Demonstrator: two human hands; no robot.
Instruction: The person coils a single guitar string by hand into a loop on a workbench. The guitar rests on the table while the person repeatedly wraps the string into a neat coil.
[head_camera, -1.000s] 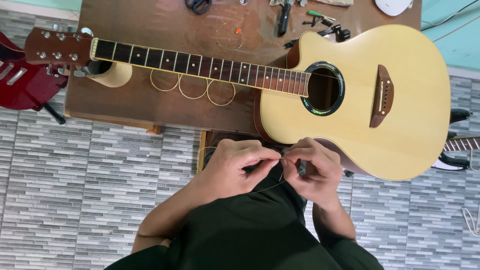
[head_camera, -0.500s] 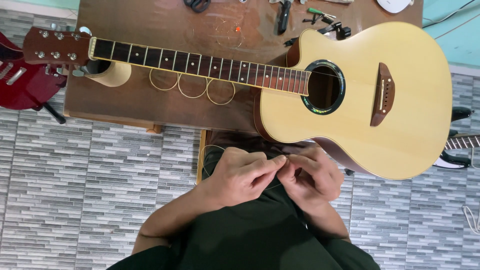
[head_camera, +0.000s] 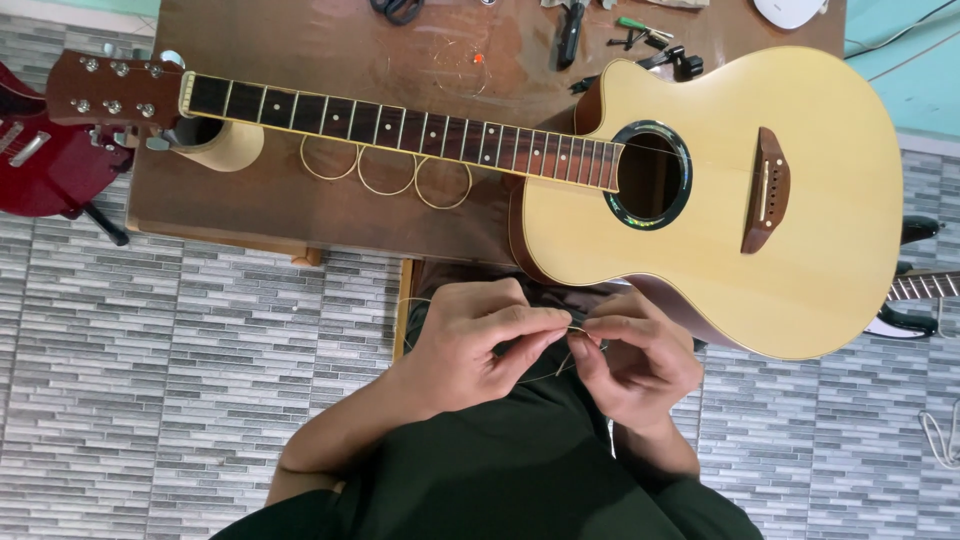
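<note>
Left hand (head_camera: 470, 345) and right hand (head_camera: 635, 355) meet over lap, just below table (head_camera: 300, 215) edge. Thin wire guitar string (head_camera: 545, 375) pinched between fingertips of both hands — fingers closed on it, thumbs against forefingers. String runs roughly left-right, slack curve sagging toward dark trousers. Both hands equally near. Acoustic guitar (head_camera: 780, 270) lies just beyond fingers — pale glossy top, dark fretboard. Coiled strings (head_camera: 385, 170) on brown wooden tabletop.

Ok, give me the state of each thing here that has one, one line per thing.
Acoustic guitar: lying face up across the table, most strings off.
Guitar string: thin wire pinched between both hands.
Left hand: pinching the string.
Right hand: pinching the string.
Coiled strings: looped, on the table.
</note>
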